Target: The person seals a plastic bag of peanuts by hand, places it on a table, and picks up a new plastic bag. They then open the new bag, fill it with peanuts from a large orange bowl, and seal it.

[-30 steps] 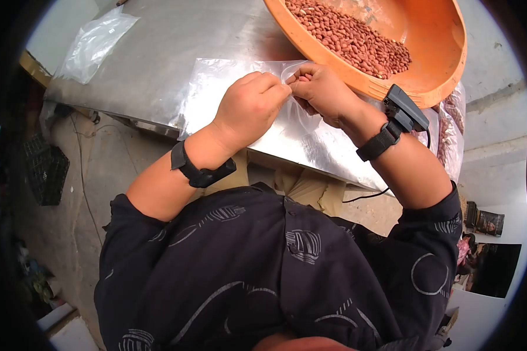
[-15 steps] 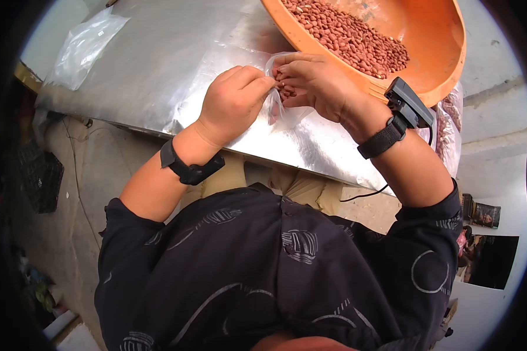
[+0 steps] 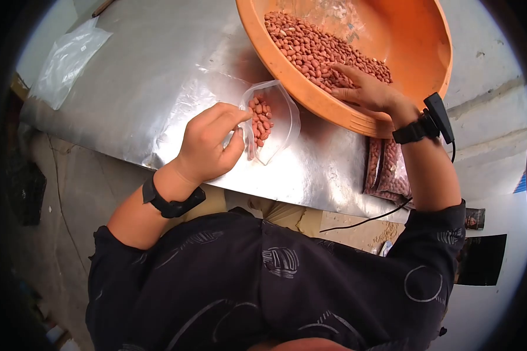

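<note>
Because the steel table (image 3: 158, 76) is smooth and shiny, thin things on it will probably slide. At one o'clock sits the orange basin (image 3: 404, 35). It looks stiff and is likely the heaviest thing here, loaded with peanuts (image 3: 310, 47), and the frame cuts off its far rim. The right hand (image 3: 363, 90) lies in it with fingers stretched over the nuts. Whether any are gathered under the palm is hidden.

At seven o'clock from the basin lies the clear bag (image 3: 281, 126), mouth open. It may be touching the basin wall or just beside it; I cannot tell which. The bag looks limp, light and slippery, and is best held at the rim, where the left hand (image 3: 208, 146) pinches it between thumb and forefinger. The few nuts inside (image 3: 260, 120) are small, hard and apt to roll.

At five o'clock, filled packets (image 3: 386, 169) are half hidden under the basin.
</note>
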Demonstrator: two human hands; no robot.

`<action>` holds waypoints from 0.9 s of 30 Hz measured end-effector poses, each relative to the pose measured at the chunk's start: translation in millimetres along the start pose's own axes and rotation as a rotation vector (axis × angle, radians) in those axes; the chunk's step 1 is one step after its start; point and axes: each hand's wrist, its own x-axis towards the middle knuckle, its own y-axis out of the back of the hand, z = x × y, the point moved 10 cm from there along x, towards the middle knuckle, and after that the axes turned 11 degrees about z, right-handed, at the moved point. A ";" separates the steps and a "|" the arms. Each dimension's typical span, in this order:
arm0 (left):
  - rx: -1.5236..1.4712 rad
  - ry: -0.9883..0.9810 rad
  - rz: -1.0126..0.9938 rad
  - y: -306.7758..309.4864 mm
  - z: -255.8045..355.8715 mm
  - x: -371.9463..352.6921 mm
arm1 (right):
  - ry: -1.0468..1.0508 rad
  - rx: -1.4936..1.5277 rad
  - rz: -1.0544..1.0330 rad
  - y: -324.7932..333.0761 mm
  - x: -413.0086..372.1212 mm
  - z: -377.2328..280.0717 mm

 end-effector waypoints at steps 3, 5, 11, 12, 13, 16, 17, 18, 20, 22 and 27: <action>-0.019 0.035 -0.029 -2.2 -4.1 0.0 | -0.015 0.035 -0.059 -15.4 0.5 11.6; -0.022 0.046 -0.044 -4.6 -4.5 -0.7 | 0.056 -0.042 0.003 -14.9 0.6 11.8; -0.007 0.021 -0.052 -5.7 -5.7 -0.1 | 0.111 -0.120 0.067 -15.2 8.7 23.5; -0.007 0.014 -0.050 -5.2 -5.0 0.5 | 0.112 -0.130 0.095 -12.9 9.6 22.5; -0.007 0.007 -0.049 -4.8 -4.2 0.9 | 0.113 -0.139 0.123 -11.0 9.9 20.3; -0.013 0.011 -0.044 -4.8 -4.7 0.7 | 0.083 -0.116 0.111 -2.9 10.7 6.8; -0.010 0.005 -0.043 -4.6 -4.1 1.1 | 0.068 -0.101 0.091 -1.1 10.6 3.6; -0.007 -0.001 -0.042 -4.2 -3.3 1.7 | 0.066 -0.083 0.124 0.2 11.0 5.9; -0.002 -0.014 -0.034 -3.1 -2.1 1.7 | 0.063 -0.045 0.186 1.0 11.7 15.4; 0.001 -0.028 -0.023 -2.2 -1.7 1.6 | 0.046 -0.031 0.224 7.0 12.4 20.7; 0.003 -0.033 -0.005 -0.7 -0.1 1.1 | 0.054 0.007 0.368 36.0 16.7 15.4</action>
